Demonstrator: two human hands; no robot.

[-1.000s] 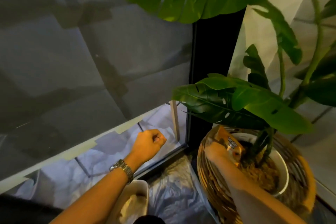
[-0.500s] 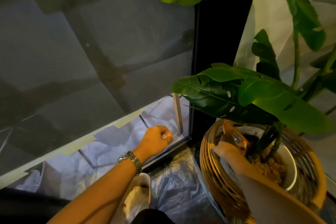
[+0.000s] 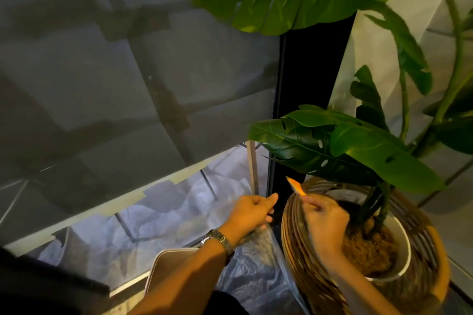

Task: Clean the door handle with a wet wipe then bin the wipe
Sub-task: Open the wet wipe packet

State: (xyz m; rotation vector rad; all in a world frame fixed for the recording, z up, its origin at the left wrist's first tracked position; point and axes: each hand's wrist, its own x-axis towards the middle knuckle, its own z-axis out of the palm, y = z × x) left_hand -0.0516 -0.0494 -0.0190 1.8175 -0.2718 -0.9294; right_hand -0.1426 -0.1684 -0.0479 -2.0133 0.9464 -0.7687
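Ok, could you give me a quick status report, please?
Left grip loosely curled, nothing in it. Right grip pinches thin orange sachet by woven wicker basket. Door handle out of view. Large green leaf overhangs basket.

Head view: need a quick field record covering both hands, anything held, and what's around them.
left hand: fingers partly curled, thumb pointing toward the packet; unclear if it holds anything
right hand: pinches the orange packet by its lower end
packet position: raised above the near rim of the wicker basket
basket contents: white pot with a large-leaved plant
wristwatch: on the left wrist
floor: clear plastic sheet between the arm and the basket
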